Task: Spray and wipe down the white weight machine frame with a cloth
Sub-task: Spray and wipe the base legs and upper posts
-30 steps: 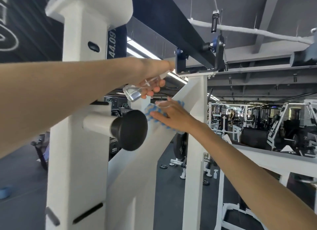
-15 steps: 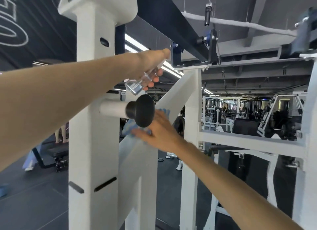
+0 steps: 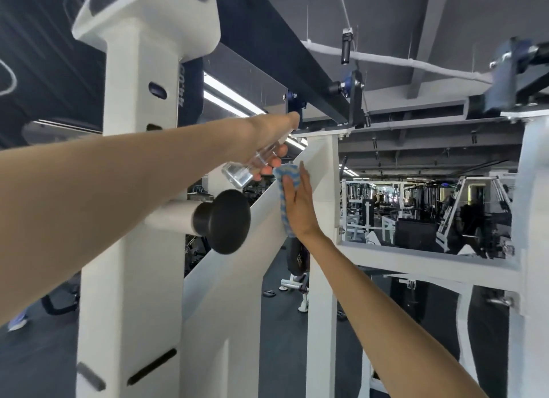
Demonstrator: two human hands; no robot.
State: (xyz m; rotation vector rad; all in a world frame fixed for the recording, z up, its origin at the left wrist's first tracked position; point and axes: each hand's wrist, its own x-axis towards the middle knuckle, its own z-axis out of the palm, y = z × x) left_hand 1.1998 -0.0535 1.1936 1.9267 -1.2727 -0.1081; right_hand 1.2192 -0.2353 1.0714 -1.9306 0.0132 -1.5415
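High on the slanted bar of the white frame, near where its top end meets an upright post, the person's right hand presses a blue-and-white cloth flat against the painted metal, fingers straight and the palm over the cloth. Just above and to the left, the left hand is wrapped around a small clear spray bottle, held tilted with its base pointing down and left; the nozzle is hidden behind the hand. To wipe well, I'd judge the hand should press evenly and run the cloth along the bar's face in long strokes, then take in its edges, with the bottle lifted out of the cloth's path. A round black knob on a white peg juts out just beside the bar, below the hands, and would likely block a low sweep. A dark beam crosses close overhead. Other gym machines stand well behind.
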